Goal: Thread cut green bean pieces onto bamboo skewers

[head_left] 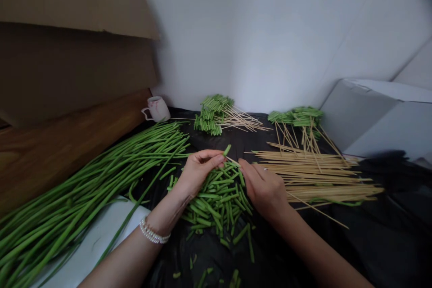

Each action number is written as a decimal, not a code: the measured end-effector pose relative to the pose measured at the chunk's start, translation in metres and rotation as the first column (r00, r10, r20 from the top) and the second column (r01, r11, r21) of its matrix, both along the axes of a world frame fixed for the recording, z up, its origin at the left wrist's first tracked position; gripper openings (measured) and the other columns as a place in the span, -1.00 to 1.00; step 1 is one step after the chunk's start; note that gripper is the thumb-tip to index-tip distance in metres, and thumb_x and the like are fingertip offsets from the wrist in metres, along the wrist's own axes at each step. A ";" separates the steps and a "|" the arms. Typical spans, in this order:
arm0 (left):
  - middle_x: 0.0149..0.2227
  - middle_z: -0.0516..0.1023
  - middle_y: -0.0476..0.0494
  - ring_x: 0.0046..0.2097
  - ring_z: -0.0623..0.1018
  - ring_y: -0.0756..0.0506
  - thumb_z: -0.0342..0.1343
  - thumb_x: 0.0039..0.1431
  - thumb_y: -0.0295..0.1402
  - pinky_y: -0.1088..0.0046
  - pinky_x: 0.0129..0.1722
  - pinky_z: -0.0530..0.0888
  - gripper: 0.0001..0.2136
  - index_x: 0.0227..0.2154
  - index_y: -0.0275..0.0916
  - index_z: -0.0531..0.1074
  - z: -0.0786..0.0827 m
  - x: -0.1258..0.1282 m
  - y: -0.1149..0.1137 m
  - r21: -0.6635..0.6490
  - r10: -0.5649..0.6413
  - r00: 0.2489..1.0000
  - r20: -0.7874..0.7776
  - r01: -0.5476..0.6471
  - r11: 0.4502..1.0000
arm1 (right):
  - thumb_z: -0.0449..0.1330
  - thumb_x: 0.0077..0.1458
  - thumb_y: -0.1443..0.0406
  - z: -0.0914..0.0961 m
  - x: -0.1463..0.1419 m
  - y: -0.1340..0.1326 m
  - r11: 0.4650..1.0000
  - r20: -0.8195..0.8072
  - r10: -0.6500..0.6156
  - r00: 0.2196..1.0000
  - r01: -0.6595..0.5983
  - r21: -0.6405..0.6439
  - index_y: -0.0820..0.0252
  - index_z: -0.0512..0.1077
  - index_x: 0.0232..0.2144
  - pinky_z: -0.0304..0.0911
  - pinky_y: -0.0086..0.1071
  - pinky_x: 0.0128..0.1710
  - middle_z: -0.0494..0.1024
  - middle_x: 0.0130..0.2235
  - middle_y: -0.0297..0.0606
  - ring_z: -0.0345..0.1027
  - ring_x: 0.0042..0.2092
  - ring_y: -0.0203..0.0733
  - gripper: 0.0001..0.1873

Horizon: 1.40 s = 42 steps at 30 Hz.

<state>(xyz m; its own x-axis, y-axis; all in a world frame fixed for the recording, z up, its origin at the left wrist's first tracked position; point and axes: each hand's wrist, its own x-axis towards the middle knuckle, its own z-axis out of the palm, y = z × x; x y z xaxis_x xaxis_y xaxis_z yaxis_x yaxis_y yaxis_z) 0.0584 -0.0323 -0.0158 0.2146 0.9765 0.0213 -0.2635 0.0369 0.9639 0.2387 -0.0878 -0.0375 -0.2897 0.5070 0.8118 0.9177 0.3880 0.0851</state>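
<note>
My left hand pinches a short green stem piece between thumb and fingers. My right hand is closed on a thin bamboo skewer whose tip meets that piece. Both hands hover over a pile of cut green stem pieces on black plastic sheeting. A white bead bracelet circles my left wrist.
Long uncut green stems lie in a big bundle at left. Loose bamboo skewers lie at right. Two heaps of threaded skewers rest by the wall. A white cup, cardboard and a white box surround them.
</note>
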 end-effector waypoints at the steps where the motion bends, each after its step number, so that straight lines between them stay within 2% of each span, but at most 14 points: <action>1: -0.43 0.64 -0.09 -0.40 0.54 0.05 0.38 -0.13 -0.33 0.56 -0.28 0.45 -0.79 -0.37 -0.27 0.60 0.000 0.000 0.001 0.000 0.023 1.000 0.016 -0.023 1.000 | 0.07 0.21 0.37 0.000 0.000 0.000 1.000 0.000 -0.004 1.000 0.004 -0.004 0.29 0.46 -0.09 0.04 -0.37 -0.43 0.49 -0.45 -0.32 0.29 -0.45 -0.32 -0.74; 3: -0.42 0.64 -0.09 -0.41 0.55 0.05 0.39 -0.14 -0.33 0.56 -0.28 0.45 -0.79 -0.39 -0.27 0.60 0.001 -0.001 0.002 -0.026 0.043 0.998 0.048 -0.042 0.999 | 0.06 0.21 0.39 0.000 0.001 0.000 1.000 0.001 -0.014 1.000 0.014 -0.017 0.27 0.47 -0.11 0.03 -0.37 -0.43 0.48 -0.46 -0.33 0.28 -0.46 -0.32 -0.75; 7: -0.43 0.63 -0.11 -0.43 0.54 0.07 0.40 -0.17 -0.33 0.58 -0.33 0.45 -0.80 -0.43 -0.29 0.60 0.002 -0.002 0.003 -0.107 -0.007 0.995 0.098 0.017 0.994 | 0.04 0.20 0.43 -0.001 -0.001 -0.002 1.000 -0.014 -0.015 1.000 0.015 -0.018 0.27 0.47 -0.14 0.02 -0.38 -0.44 0.44 -0.48 -0.36 0.25 -0.48 -0.33 -0.75; 14: -0.44 0.62 -0.12 -0.44 0.53 0.07 0.41 -0.17 -0.36 0.56 -0.32 0.44 -0.80 -0.43 -0.32 0.60 0.002 -0.002 0.001 -0.108 -0.063 0.991 0.116 0.076 0.991 | 0.01 0.21 0.43 0.000 -0.004 -0.006 1.000 -0.020 -0.017 1.000 0.017 -0.018 0.27 0.47 -0.15 0.01 -0.40 -0.44 0.43 -0.50 -0.35 0.24 -0.48 -0.35 -0.74; 22: -0.45 0.61 -0.12 -0.46 0.52 0.04 0.43 -0.24 -0.35 0.52 -0.33 0.44 -0.75 -0.45 -0.34 0.58 0.005 -0.001 -0.002 -0.105 -0.044 0.997 0.056 0.050 0.993 | 0.00 0.23 0.41 -0.002 -0.006 -0.006 0.999 -0.027 -0.021 0.999 0.020 -0.043 0.24 0.46 -0.16 0.01 -0.40 -0.44 0.43 -0.50 -0.36 0.24 -0.48 -0.37 -0.74; 28: -0.47 0.61 -0.10 -0.45 0.51 0.05 0.41 -0.20 -0.33 0.53 -0.34 0.44 -0.77 -0.45 -0.32 0.58 0.003 0.001 -0.003 -0.080 -0.057 0.998 0.024 0.058 0.995 | 0.00 0.21 0.42 -0.003 -0.008 -0.007 0.997 -0.045 -0.015 0.999 0.011 -0.071 0.23 0.47 -0.17 0.01 -0.39 -0.42 0.44 -0.49 -0.35 0.25 -0.47 -0.34 -0.74; 35: -0.43 0.61 -0.12 -0.43 0.52 -0.01 0.39 -0.17 -0.31 0.44 -0.30 0.47 -0.80 -0.46 -0.31 0.58 0.003 0.009 -0.014 0.010 -0.182 0.975 -0.125 0.185 0.983 | 0.01 0.24 0.39 -0.003 -0.014 -0.007 0.997 -0.086 0.053 0.995 -0.058 -0.053 0.26 0.46 -0.17 0.03 -0.40 -0.42 0.44 -0.50 -0.36 0.26 -0.48 -0.34 -0.77; 38: -0.45 0.60 -0.11 -0.42 0.52 -0.02 0.37 -0.14 -0.30 0.45 -0.30 0.46 -0.81 -0.46 -0.30 0.59 0.007 0.006 -0.013 0.062 -0.150 0.973 -0.173 0.162 0.985 | 0.02 0.24 0.38 -0.004 -0.013 -0.005 0.996 -0.092 0.062 0.994 -0.068 -0.058 0.26 0.44 -0.12 0.06 -0.42 -0.41 0.47 -0.47 -0.35 0.30 -0.46 -0.35 -0.76; 42: -0.44 0.60 -0.11 -0.41 0.51 -0.02 0.29 -0.02 -0.22 0.47 -0.31 0.43 -0.79 -0.43 -0.29 0.59 0.010 -0.006 -0.001 0.128 -0.003 0.979 -0.206 0.030 0.991 | -0.02 0.24 0.40 -0.004 -0.007 -0.001 0.995 -0.096 0.007 0.995 -0.016 -0.099 0.24 0.44 -0.11 0.09 -0.43 -0.42 0.51 -0.43 -0.32 0.35 -0.43 -0.35 -0.72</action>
<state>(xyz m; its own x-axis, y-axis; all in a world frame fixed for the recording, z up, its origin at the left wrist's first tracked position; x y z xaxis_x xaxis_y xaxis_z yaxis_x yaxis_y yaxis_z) 0.0527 -0.0328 -0.0058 0.2437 0.9646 0.1009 -0.0601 -0.0888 0.9942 0.2322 -0.0893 -0.0415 -0.2194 0.5840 0.7815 0.9151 0.4009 -0.0426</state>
